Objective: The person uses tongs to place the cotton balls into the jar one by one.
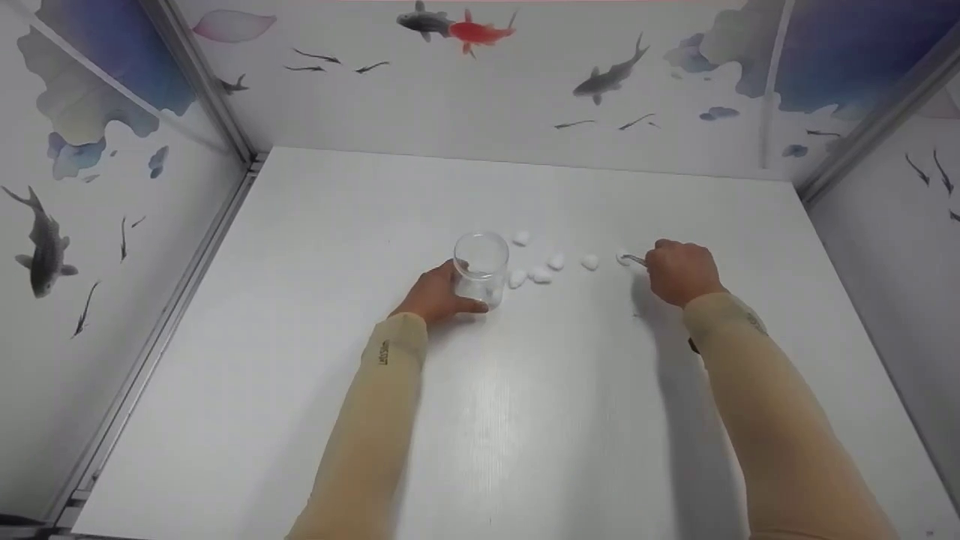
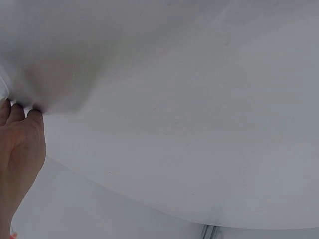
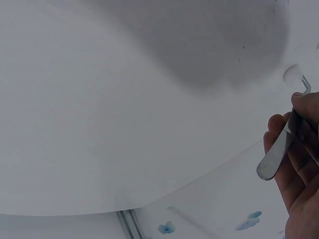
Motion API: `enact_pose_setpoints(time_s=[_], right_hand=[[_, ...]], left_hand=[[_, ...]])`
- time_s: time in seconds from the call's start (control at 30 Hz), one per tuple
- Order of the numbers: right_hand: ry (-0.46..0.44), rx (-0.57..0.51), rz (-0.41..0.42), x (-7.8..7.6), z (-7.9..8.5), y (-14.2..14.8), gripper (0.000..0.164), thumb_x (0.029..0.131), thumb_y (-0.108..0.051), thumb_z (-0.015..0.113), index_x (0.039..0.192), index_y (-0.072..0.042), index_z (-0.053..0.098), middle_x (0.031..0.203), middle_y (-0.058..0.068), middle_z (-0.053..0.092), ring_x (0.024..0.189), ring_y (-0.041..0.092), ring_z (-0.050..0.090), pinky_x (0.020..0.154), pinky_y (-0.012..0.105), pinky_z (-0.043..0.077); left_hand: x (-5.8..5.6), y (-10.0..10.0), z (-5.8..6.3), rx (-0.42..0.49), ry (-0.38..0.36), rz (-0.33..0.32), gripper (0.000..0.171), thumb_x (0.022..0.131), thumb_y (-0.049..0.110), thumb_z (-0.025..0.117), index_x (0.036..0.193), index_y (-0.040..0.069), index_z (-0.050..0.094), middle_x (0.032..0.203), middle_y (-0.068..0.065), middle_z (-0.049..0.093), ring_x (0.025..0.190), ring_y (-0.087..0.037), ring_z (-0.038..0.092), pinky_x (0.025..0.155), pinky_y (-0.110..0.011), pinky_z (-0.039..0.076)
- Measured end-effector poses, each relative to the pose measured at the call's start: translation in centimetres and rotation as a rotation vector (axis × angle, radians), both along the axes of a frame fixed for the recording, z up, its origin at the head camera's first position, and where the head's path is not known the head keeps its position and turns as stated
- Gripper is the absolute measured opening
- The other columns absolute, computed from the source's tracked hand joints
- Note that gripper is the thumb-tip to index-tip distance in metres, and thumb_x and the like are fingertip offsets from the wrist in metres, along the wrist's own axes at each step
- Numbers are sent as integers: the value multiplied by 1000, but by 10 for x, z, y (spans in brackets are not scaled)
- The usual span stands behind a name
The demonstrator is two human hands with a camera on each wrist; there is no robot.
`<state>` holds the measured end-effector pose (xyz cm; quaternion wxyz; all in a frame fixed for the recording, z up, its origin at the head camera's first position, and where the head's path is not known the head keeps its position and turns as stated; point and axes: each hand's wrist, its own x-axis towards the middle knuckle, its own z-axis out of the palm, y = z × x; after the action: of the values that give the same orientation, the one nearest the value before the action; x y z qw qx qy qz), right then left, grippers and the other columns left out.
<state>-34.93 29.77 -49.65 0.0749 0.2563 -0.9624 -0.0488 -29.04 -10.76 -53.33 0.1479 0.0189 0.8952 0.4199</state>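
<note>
Sleeves (image 1: 780,420): we see tan cloth on both forearms above the white table (image 1: 525,450).
Left hand (image 1: 435,295): we have its fingers and thumb clamped round the clear jar (image 1: 481,271).
Jar: upright, mouth up, left of the white pieces (image 1: 556,262).
Right hand (image 1: 682,271): we see its fingers clamped on metal tweezers (image 3: 277,155).
Tweezer tips: at one white piece; we cannot tell whether they pinch it.
Pieces: five more lie between jar and tweezers.
Back wall (image 1: 525,97): painted fish.

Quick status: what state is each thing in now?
Clear jar: no lid on, held
Tweezers: held, whether squeezed shut unclear
White pieces: five on the table, one at the tweezers' tips
Left-hand grip: around the jar
Right-hand grip: on the tweezers
</note>
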Motion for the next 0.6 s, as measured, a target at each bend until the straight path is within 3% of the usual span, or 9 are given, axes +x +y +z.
enact_pose_setpoints(time_s=[0.6], right_hand=[[72,-17,49,15,17,0,13,86,2,64,80,0,75,69,10,60,47,21,49,43,43,51]], left_hand=[[-1,0,1,1,-5,2,98,72,40,90,152,14,40,152,-5,45,142,-23,36,118,-38,27]])
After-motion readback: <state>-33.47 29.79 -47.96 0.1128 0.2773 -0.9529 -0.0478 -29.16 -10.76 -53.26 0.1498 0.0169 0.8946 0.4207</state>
